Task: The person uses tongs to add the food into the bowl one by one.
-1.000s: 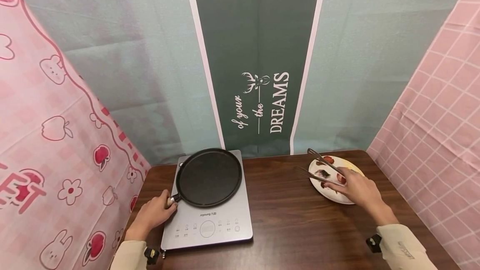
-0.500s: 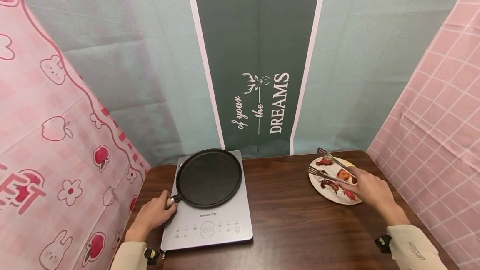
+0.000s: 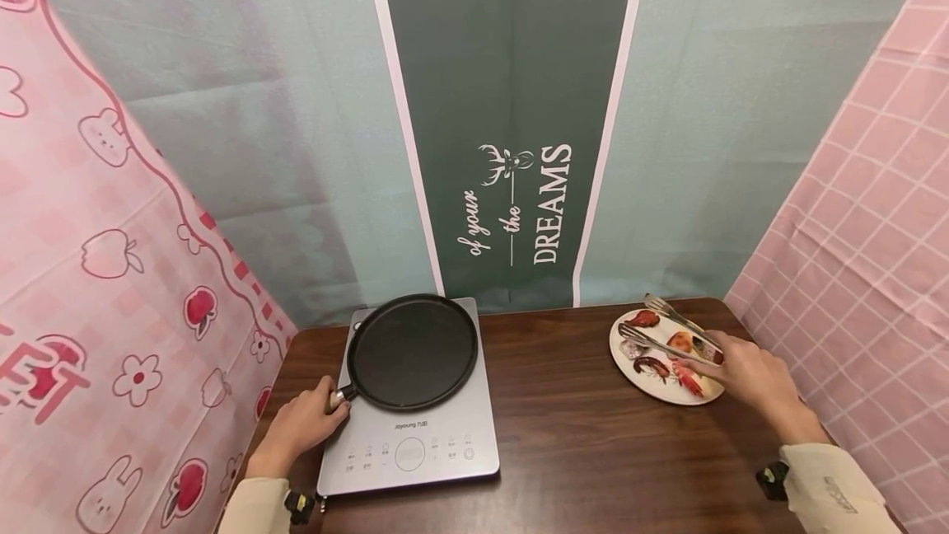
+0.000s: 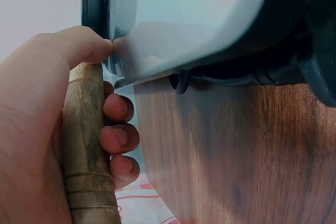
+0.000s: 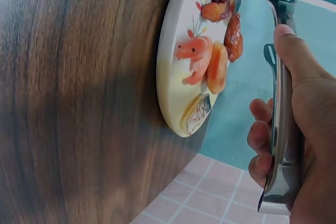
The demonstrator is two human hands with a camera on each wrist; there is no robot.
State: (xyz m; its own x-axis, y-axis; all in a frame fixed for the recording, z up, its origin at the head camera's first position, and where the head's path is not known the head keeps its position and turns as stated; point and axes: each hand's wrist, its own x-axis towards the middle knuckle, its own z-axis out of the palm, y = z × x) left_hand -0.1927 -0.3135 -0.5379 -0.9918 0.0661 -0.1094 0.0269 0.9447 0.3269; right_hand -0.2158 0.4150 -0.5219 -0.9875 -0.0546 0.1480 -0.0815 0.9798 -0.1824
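Note:
My left hand (image 3: pixel 300 423) grips the wooden handle (image 4: pixel 86 129) of a flat black frying pan (image 3: pixel 413 351), thumb toward the pan's end. The pan sits on a silver induction cooktop (image 3: pixel 437 476). My right hand (image 3: pixel 764 386) holds metal tongs (image 5: pixel 283 135) with slotted tips. Their arms stand apart with nothing between them, over a round white plate (image 3: pixel 636 384). On the plate lie several food pieces, among them a pink shrimp (image 5: pixel 195 56), a reddish-brown chicken wing (image 3: pixel 642 319) and a dark curled tentacle-like piece (image 3: pixel 651 367).
A dark wood-grain table (image 3: pixel 563 443) carries the cooktop at left and the plate at right. Fabric hangs close behind it: a green printed cloth (image 3: pixel 511 105) at the back, a pink patterned curtain (image 3: pixel 141 270) at left and a pink checked one (image 3: pixel 867 229) at right.
My right hand has moved to the right with the tongs, baring more of the food on the plate's left and front. The left hand and pan have stayed still.

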